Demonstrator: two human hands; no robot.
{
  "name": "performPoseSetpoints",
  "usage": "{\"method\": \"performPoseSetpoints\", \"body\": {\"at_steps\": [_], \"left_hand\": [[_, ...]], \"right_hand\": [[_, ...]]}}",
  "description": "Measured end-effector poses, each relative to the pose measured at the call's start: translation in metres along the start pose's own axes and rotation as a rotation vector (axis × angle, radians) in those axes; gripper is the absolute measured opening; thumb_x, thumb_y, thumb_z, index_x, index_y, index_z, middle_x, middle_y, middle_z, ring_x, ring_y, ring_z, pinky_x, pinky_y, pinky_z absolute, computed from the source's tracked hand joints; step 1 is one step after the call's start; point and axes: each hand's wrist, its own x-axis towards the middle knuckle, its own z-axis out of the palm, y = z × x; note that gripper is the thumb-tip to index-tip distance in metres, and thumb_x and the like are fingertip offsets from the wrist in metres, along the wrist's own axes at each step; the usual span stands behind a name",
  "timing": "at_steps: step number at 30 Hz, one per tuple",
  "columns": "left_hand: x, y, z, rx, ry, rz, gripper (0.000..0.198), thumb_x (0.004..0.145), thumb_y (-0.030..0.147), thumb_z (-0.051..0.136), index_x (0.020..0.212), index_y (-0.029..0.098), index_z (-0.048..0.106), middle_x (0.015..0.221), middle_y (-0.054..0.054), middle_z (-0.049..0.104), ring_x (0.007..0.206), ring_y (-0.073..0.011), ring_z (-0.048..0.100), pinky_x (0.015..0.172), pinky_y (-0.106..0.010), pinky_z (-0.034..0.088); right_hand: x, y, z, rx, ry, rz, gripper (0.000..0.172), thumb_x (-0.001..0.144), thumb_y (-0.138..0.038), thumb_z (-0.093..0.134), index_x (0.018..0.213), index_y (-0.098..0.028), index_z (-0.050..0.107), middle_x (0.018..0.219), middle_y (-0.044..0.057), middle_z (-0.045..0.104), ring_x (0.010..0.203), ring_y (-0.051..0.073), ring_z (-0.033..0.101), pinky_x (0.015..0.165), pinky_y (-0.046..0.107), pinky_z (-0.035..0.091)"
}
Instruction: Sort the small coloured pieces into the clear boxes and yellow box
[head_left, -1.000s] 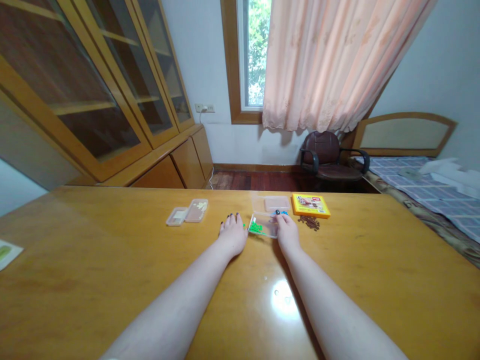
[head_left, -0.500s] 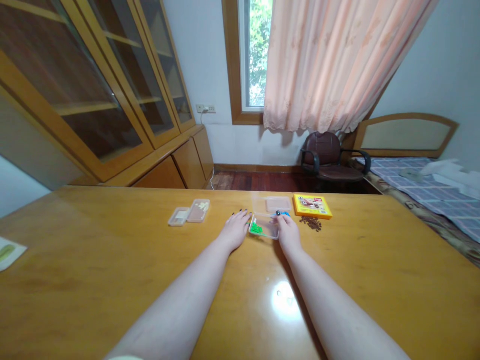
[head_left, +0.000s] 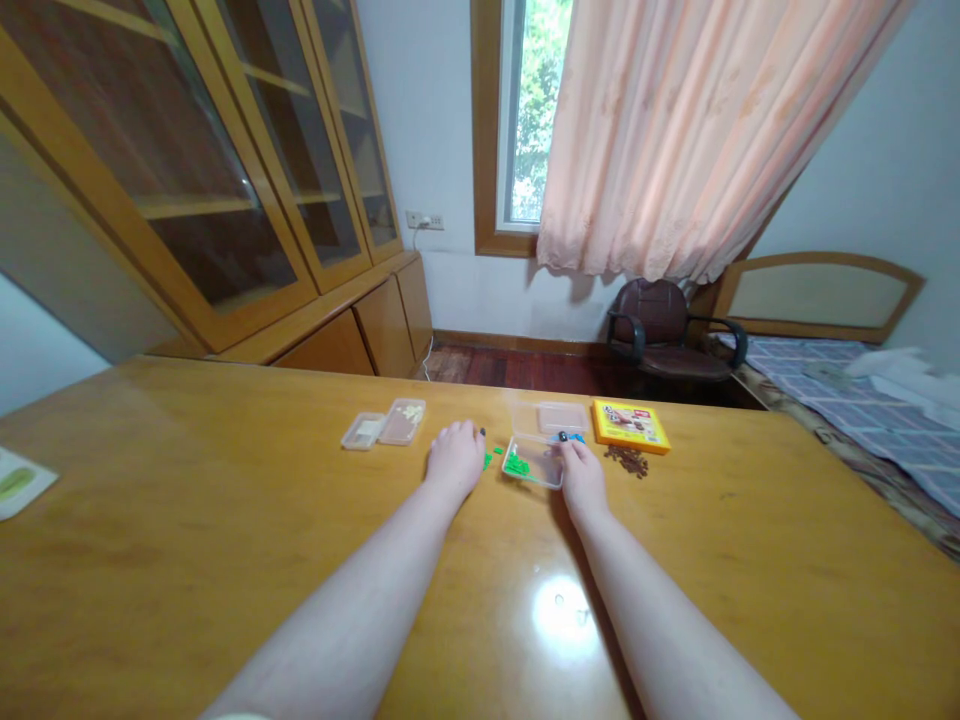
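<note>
A small clear plastic box (head_left: 534,463) with green beads (head_left: 515,465) inside lies on the wooden table (head_left: 225,520). My right hand (head_left: 581,473) grips the box's right edge, thumb and fingers closed on it. My left hand (head_left: 454,458) rests just left of the box with its fingers curled down on the table, next to a few loose green beads (head_left: 493,455). What those curled fingers hold, if anything, is hidden. Some blue beads (head_left: 574,437) show behind my right hand.
An open clear lid or tray (head_left: 559,417) lies behind the box. A yellow box (head_left: 628,425) and a heap of brown beads (head_left: 627,459) sit to the right. Two small clear containers (head_left: 385,424) stand to the left, a paper (head_left: 19,482) at the far left edge.
My left hand drew back from the box's left side and its fingers curled down onto the table. A few green beads now lie loose outside the box. The camera shifted slightly.
</note>
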Motion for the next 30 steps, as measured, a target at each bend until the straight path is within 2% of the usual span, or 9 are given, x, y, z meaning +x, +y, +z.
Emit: {"method": "performPoseSetpoints", "body": {"at_steps": [2, 5, 11, 16, 20, 23, 26, 28, 30], "left_hand": [[0.004, -0.006, -0.01, 0.027, -0.029, -0.118, 0.043, 0.089, 0.031, 0.023, 0.097, 0.012, 0.061, 0.094, -0.015, 0.066, 0.092, -0.0255, 0.061, 0.079, -0.035, 0.044], [0.01, -0.017, -0.019, -0.044, -0.171, -0.121, 0.045, 0.086, 0.033, 0.025, 0.082, 0.012, 0.065, 0.088, -0.016, 0.067, 0.083, -0.0254, 0.063, 0.07, -0.033, 0.045], [0.007, -0.018, -0.009, -0.531, -0.791, -0.19, 0.041, 0.08, 0.038, 0.033, 0.059, 0.013, 0.058, 0.057, -0.009, 0.065, 0.045, -0.0139, 0.058, 0.047, -0.024, 0.044], [0.003, -0.015, -0.008, -0.825, -0.899, -0.346, 0.026, 0.073, 0.034, 0.042, 0.074, 0.014, 0.058, 0.065, -0.007, 0.068, 0.053, -0.0128, 0.063, 0.045, -0.018, 0.044], [0.007, -0.02, -0.011, -1.003, -0.884, -0.414, 0.026, 0.07, 0.031, 0.045, 0.086, 0.015, 0.056, 0.067, -0.006, 0.068, 0.048, -0.0103, 0.059, 0.041, -0.017, 0.041], [0.011, -0.023, -0.009, -1.078, -0.851, -0.352, 0.025, 0.07, 0.032, 0.044, 0.084, 0.015, 0.056, 0.058, -0.002, 0.062, 0.035, -0.0068, 0.046, 0.034, -0.016, 0.03], [0.014, -0.02, -0.005, -1.087, -0.488, -0.156, 0.026, 0.076, 0.035, 0.037, 0.077, 0.015, 0.054, 0.05, 0.003, 0.051, 0.032, -0.0057, 0.036, 0.034, -0.017, 0.025], [0.014, -0.017, -0.002, -0.937, -0.168, -0.025, 0.027, 0.079, 0.036, 0.036, 0.077, 0.017, 0.055, 0.055, 0.003, 0.052, 0.041, -0.0077, 0.043, 0.041, -0.019, 0.033], [0.012, -0.012, 0.0, -0.688, 0.021, 0.108, 0.023, 0.078, 0.036, 0.044, 0.077, 0.018, 0.058, 0.069, -0.001, 0.058, 0.06, -0.0114, 0.054, 0.056, -0.022, 0.042]], "right_hand": [[0.0, 0.001, 0.0, -0.003, -0.003, 0.005, 0.033, 0.073, -0.048, 0.049, 0.071, -0.017, 0.062, 0.07, 0.002, 0.063, 0.056, 0.014, 0.048, 0.054, 0.025, 0.032], [0.001, 0.002, -0.001, -0.007, -0.005, 0.009, 0.034, 0.074, -0.048, 0.049, 0.071, -0.017, 0.061, 0.069, 0.003, 0.063, 0.055, 0.014, 0.047, 0.053, 0.025, 0.032], [0.0, 0.001, 0.0, 0.019, -0.002, 0.017, 0.035, 0.073, -0.05, 0.049, 0.071, -0.017, 0.061, 0.07, 0.003, 0.063, 0.055, 0.014, 0.047, 0.054, 0.025, 0.032], [0.0, 0.001, 0.001, 0.016, -0.001, 0.027, 0.036, 0.072, -0.051, 0.05, 0.071, -0.017, 0.061, 0.069, 0.003, 0.064, 0.055, 0.014, 0.047, 0.054, 0.025, 0.031], [0.0, 0.0, 0.001, -0.002, 0.01, 0.032, 0.036, 0.072, -0.05, 0.05, 0.07, -0.017, 0.062, 0.069, 0.003, 0.063, 0.055, 0.013, 0.047, 0.053, 0.025, 0.032], [-0.001, -0.001, 0.001, -0.002, 0.013, 0.03, 0.035, 0.072, -0.049, 0.05, 0.069, -0.017, 0.061, 0.069, 0.002, 0.063, 0.055, 0.013, 0.047, 0.053, 0.025, 0.032], [0.0, 0.0, 0.001, 0.0, 0.008, 0.026, 0.033, 0.072, -0.048, 0.049, 0.07, -0.017, 0.061, 0.069, 0.003, 0.062, 0.056, 0.014, 0.047, 0.053, 0.025, 0.032], [0.0, 0.001, 0.001, -0.006, 0.003, 0.022, 0.033, 0.072, -0.047, 0.049, 0.071, -0.017, 0.061, 0.071, 0.004, 0.063, 0.056, 0.014, 0.047, 0.054, 0.025, 0.033], [0.001, 0.002, 0.0, -0.014, 0.001, 0.017, 0.033, 0.073, -0.047, 0.048, 0.073, -0.017, 0.062, 0.073, 0.004, 0.064, 0.056, 0.014, 0.047, 0.053, 0.025, 0.033]]}}
